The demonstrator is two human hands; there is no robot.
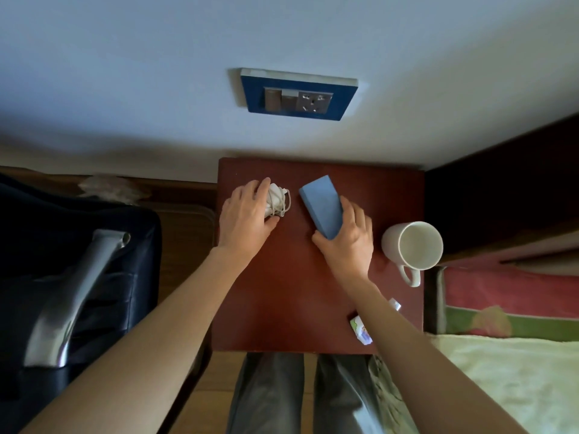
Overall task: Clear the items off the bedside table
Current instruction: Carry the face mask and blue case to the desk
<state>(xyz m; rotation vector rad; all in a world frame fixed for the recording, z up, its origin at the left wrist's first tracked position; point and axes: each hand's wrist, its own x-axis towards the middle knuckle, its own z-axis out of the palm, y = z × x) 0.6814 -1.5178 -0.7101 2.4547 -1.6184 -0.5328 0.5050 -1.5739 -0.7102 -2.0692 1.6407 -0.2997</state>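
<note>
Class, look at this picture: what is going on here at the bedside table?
A person is clearing the bedside table. The left hand grips a white charger with its wound cable; the right hand grips a blue box. A white mug and a small packet remain on the table.

The reddish-brown tabletop (282,292) carried 4 items. A white charger (277,200) with its cable wound round it sat near the far left corner, the left hand (246,214) closed over it from the left. Just to its right lay a flat blue rectangular box (321,203), angled, its near end held in the right hand (347,238). A white mug (412,245) stood near the right edge, handle toward the front. A small printed packet (360,330) lay near the front right corner, partly hidden by the right forearm.
</note>
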